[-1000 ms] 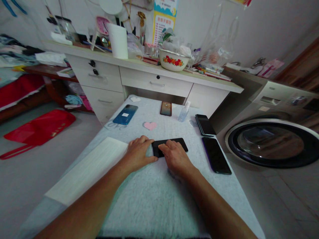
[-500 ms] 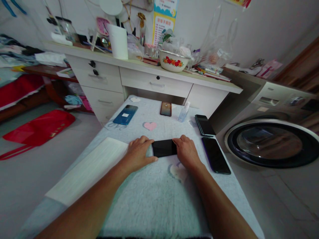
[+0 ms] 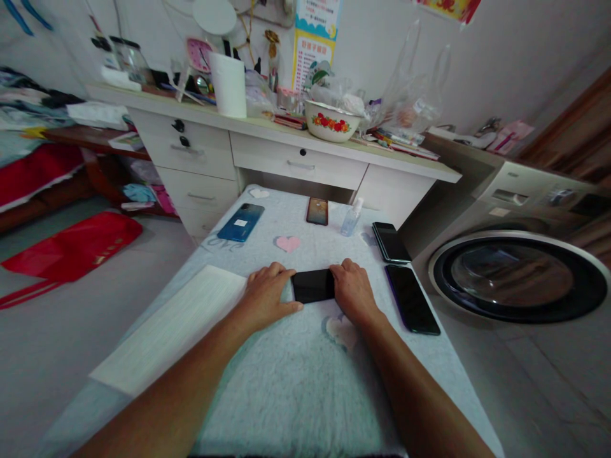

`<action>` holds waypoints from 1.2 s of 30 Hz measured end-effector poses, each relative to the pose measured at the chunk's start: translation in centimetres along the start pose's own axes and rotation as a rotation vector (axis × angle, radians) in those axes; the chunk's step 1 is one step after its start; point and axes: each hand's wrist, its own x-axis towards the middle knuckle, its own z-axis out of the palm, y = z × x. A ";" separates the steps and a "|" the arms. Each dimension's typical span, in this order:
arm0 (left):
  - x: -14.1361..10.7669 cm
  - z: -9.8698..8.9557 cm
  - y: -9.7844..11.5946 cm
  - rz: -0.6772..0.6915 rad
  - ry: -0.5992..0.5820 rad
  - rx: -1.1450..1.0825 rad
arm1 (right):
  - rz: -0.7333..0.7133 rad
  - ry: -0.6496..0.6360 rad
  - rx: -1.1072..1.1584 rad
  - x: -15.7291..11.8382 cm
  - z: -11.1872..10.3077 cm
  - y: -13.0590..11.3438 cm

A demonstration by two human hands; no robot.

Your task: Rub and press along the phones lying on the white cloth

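Note:
A phone (image 3: 312,286) with a dark screen lies crosswise, face up, on the cloth-covered table (image 3: 286,381). At its left end my left hand (image 3: 268,294) has thumb and fingers apart, tips at the phone's edge. My right hand (image 3: 352,289) is closed on the right end, thumb at the upper corner and the other fingers partly hidden. To the right lie a phone with a purple edge (image 3: 412,299) and a stack of dark phones (image 3: 391,242). A white strip of cloth or paper (image 3: 172,327) is beside my left forearm.
Farther back on the table are a blue phone (image 3: 241,222), a brown phone (image 3: 317,211) and a clear spray bottle (image 3: 352,217). Behind stands a desk (image 3: 272,152) with a floral bowl (image 3: 331,122). A washing machine (image 3: 515,235) is at the right, a red bag (image 3: 81,245) at the left.
My right hand has shifted slightly left over the phone's right end, covering a bit more of it. My left hand is almost unchanged. The view has tilted slightly.

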 end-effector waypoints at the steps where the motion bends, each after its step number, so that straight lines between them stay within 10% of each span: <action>1: 0.0 0.0 0.1 -0.002 0.001 0.002 | -0.013 -0.004 0.004 0.0 -0.1 -0.3; 36: 0.0 0.3 0.3 -0.064 0.022 0.020 | -0.303 -0.025 0.103 1.0 -0.2 -4.3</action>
